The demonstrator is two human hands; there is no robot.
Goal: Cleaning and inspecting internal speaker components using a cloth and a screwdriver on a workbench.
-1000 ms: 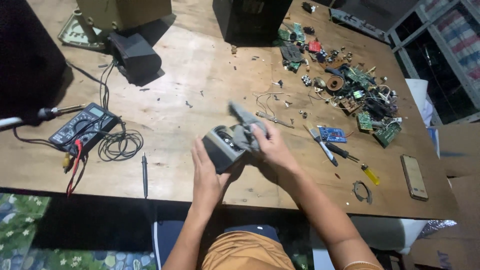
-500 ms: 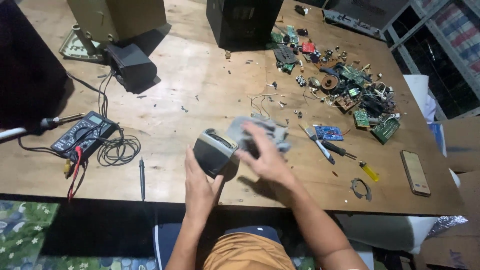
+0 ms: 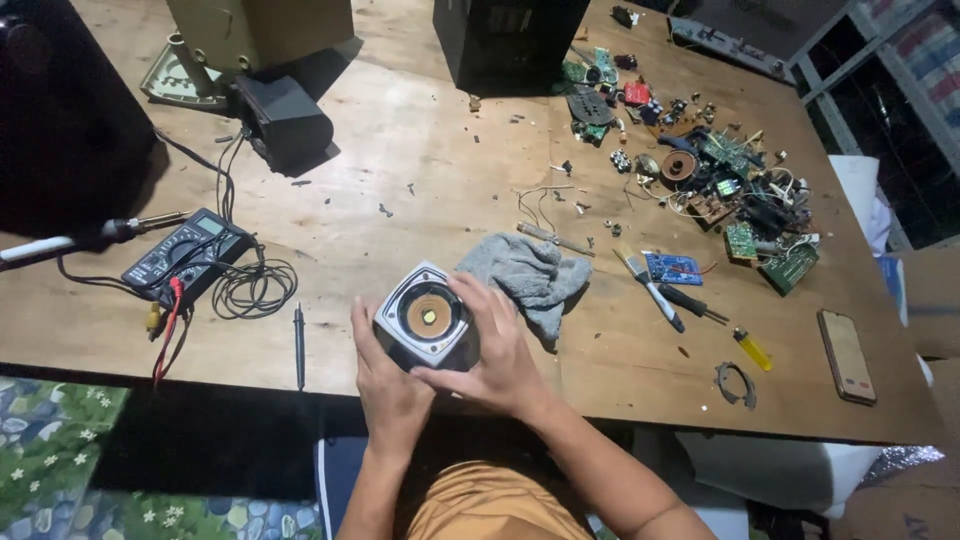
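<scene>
At the near edge of the wooden table (image 3: 430, 180), just in front of the person's lap, sits a small grey speaker box (image 3: 424, 320) with its round cone and pale centre facing up toward the camera. Both hands hold it. The left hand (image 3: 388, 385) wraps the left and lower side, thumb up along the edge. The right hand (image 3: 497, 352) curls over the right side and front, fingers spread across the housing.

Just beside the speaker box, up and to the right and touching the right hand's fingertips, lies a crumpled grey cloth (image 3: 528, 275). Further right are a small brush (image 3: 648, 290), a blue circuit board (image 3: 675, 268) and a yellow-handled screwdriver (image 3: 752, 349), with a metal ring (image 3: 735, 384) near the table's edge and a phone (image 3: 846, 355) lying flat beyond it. A heap of circuit boards and loose parts (image 3: 720, 190) fills the far right.

To the left, well apart, a multimeter (image 3: 185, 255) rests among coiled black leads (image 3: 255, 288), with a probe (image 3: 298, 345) lying near the edge.
</scene>
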